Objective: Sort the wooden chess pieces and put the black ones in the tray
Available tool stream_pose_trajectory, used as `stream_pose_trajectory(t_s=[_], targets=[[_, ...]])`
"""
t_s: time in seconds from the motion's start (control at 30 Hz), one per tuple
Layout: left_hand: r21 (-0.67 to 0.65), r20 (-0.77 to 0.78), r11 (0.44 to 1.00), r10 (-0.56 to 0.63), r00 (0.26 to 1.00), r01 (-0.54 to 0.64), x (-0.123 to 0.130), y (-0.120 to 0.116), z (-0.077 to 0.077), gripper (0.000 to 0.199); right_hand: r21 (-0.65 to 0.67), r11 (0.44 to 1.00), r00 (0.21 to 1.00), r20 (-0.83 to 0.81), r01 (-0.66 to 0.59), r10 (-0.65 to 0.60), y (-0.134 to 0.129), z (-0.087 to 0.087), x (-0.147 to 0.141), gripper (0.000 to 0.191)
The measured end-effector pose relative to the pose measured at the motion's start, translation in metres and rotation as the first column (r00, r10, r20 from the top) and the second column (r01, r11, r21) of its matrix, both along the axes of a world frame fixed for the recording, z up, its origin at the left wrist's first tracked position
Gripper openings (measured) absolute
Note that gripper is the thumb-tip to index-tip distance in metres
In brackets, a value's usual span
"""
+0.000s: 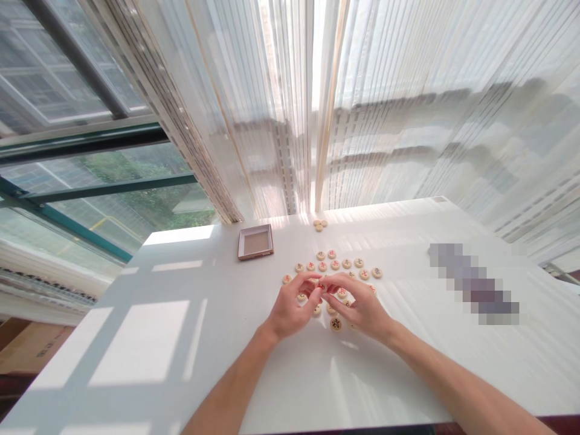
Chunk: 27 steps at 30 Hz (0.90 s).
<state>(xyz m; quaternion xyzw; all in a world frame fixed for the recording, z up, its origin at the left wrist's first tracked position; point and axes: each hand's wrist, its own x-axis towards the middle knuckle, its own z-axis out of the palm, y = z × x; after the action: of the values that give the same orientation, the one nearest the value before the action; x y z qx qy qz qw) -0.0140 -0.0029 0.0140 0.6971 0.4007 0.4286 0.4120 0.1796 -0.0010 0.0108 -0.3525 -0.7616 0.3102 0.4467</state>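
A fingertip hold above crowded ground

From behind the head camera, I have the grip narrow on both sides: thumb and fingers of the left hand (292, 308) and of the right hand (362, 302) close in on one red-marked piece (321, 288). It sits between the two sets of fingertips, over the scattered discs (335, 264), and looks lifted off the desk (231, 374), though I cannot judge how high.

A slip worries me most. The piece is small and round, pinched by fingertips alone, so uneven pressure from the two sides could twist it or pop it out. If it fell, I'd expect it to knock its neighbours or roll away on its rim.

My second worry is the hands themselves. They hide part of the spread, and a red-marked disc (342, 292) lies just beside the right fingers. A sagging wrist could nudge discs without my seeing it; the black-marked disc (336, 325), between the hands on the near side, looks exposed too.

Third, glare: sunlight (140, 341) patches the white surface, and pale discs could be misjudged against it. The three plain discs (319, 225) and the open box (256, 241), well apart, seem safe.
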Motion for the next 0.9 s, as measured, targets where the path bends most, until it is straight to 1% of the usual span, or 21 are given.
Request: stream_pose_trajectory(t_s=[0.1,0.33,0.43,0.57,0.67,0.77,0.9], targets=[[-0.008,0.002,1.0,0.015,1.0,-0.015,-0.001,0.001,0.002,0.026,-0.005,1.0,1.0,-0.012,-0.006,0.006,0.002,0.003,0.003,0.025],[-0.034,0.047,0.995,0.094,0.995,-0.092,-0.005,0.005,0.003,0.023,-0.016,0.993,0.993,-0.03,0.115,-0.116,0.006,0.006,0.007,0.019],[-0.044,0.065,0.991,0.126,0.99,-0.123,-0.006,0.006,0.002,0.021,-0.031,0.99,0.99,-0.024,0.138,-0.139,0.008,0.007,0.009,0.017],[-0.073,0.077,0.989,0.138,0.988,-0.132,-0.004,0.007,0.001,0.02,-0.03,0.987,0.987,-0.02,0.158,-0.158,0.009,0.007,0.011,0.016],[-0.093,0.066,0.986,0.146,0.987,-0.139,-0.003,0.006,0.0,0.021,0.022,0.991,0.991,-0.024,0.131,-0.131,0.009,0.004,0.01,0.015],[-0.096,0.038,0.984,0.154,0.987,-0.149,0.0,0.004,-0.002,0.021,0.086,0.994,0.998,0.0,0.068,-0.068,0.006,0.0,0.008,0.018],[-0.093,0.023,0.99,0.113,0.993,-0.11,0.003,0.002,-0.004,0.02,0.131,0.991,0.999,0.037,0.015,-0.02,0.003,-0.004,0.004,0.022]])
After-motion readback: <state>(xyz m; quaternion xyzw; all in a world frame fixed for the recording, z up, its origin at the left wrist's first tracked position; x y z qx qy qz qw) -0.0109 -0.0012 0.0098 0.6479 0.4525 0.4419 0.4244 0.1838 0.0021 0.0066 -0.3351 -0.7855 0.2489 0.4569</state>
